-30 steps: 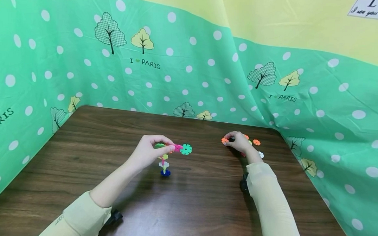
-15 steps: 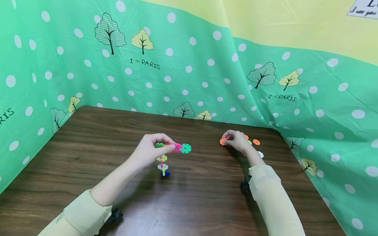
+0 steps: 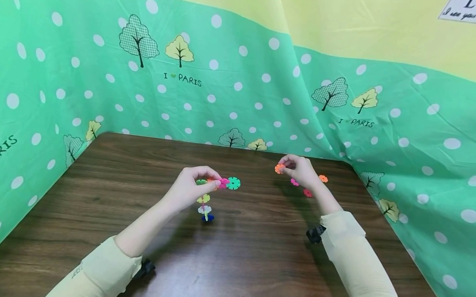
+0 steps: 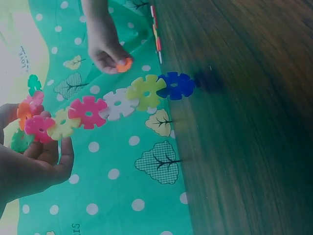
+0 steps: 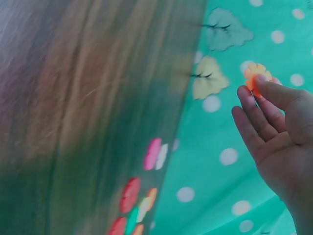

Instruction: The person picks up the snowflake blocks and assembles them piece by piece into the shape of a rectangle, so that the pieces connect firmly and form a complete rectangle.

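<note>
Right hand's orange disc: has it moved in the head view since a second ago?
Yes, up and slightly left in the image. The held disc was level with the loose orange disc; now it appears higher and farther away.

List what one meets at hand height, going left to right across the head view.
Left hand, pink plastic flower-shaped disc, green plastic flower-shaped disc, held orange plastic flower-shaped disc, right hand, loose orange plastic flower-shaped disc

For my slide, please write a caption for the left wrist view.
The left hand holds a chain of flower-shaped discs; beyond, the right hand pinches an orange disc.
</note>
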The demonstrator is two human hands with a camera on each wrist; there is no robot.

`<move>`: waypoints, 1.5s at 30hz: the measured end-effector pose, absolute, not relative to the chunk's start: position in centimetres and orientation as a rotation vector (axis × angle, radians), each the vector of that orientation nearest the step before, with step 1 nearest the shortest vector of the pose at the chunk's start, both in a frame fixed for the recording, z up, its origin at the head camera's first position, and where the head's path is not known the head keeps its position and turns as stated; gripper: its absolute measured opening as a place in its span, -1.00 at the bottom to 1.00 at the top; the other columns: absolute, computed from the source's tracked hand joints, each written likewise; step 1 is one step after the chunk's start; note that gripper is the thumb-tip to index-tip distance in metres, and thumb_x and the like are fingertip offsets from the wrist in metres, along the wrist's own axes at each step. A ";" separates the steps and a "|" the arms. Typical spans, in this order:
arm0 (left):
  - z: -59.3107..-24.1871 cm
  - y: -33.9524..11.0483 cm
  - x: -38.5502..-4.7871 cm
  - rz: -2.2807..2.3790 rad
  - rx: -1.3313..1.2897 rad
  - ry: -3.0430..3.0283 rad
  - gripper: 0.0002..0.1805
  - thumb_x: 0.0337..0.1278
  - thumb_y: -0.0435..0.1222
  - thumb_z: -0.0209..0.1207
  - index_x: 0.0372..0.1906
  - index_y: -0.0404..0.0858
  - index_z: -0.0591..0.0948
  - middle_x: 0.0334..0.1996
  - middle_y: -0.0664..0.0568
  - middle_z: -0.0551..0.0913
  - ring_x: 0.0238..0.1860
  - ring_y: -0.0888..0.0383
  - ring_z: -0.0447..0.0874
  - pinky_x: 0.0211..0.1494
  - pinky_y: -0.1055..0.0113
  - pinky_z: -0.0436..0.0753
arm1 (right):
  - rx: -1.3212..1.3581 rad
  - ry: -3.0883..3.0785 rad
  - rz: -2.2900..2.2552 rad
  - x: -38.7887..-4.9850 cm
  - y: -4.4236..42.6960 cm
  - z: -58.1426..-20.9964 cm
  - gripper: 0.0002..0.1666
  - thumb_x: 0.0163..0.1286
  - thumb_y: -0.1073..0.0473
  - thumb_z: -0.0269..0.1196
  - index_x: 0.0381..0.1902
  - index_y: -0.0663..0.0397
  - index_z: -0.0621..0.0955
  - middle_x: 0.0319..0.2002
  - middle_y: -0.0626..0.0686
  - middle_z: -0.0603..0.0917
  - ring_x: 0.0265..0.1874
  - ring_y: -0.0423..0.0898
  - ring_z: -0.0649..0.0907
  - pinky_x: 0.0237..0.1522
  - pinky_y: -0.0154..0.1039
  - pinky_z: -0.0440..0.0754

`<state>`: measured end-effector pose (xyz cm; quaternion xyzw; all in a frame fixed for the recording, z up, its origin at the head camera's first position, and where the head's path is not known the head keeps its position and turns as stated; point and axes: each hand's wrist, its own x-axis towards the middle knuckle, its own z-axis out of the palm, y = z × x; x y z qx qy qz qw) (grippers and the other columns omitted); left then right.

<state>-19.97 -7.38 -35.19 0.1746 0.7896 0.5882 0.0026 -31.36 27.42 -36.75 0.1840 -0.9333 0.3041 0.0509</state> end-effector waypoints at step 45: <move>-34.8 -6.5 -19.6 1.930 0.557 2.451 -0.94 0.08 -0.30 0.26 -0.32 -0.08 0.68 -0.37 0.04 0.67 -0.68 0.08 0.41 -0.69 0.35 0.43 | 0.880 -2.344 1.173 -19.4 18.0 -31.3 -0.75 0.06 0.41 0.39 -0.26 0.15 0.66 -0.42 0.01 0.73 -0.56 -0.15 0.63 -0.50 -0.36 0.59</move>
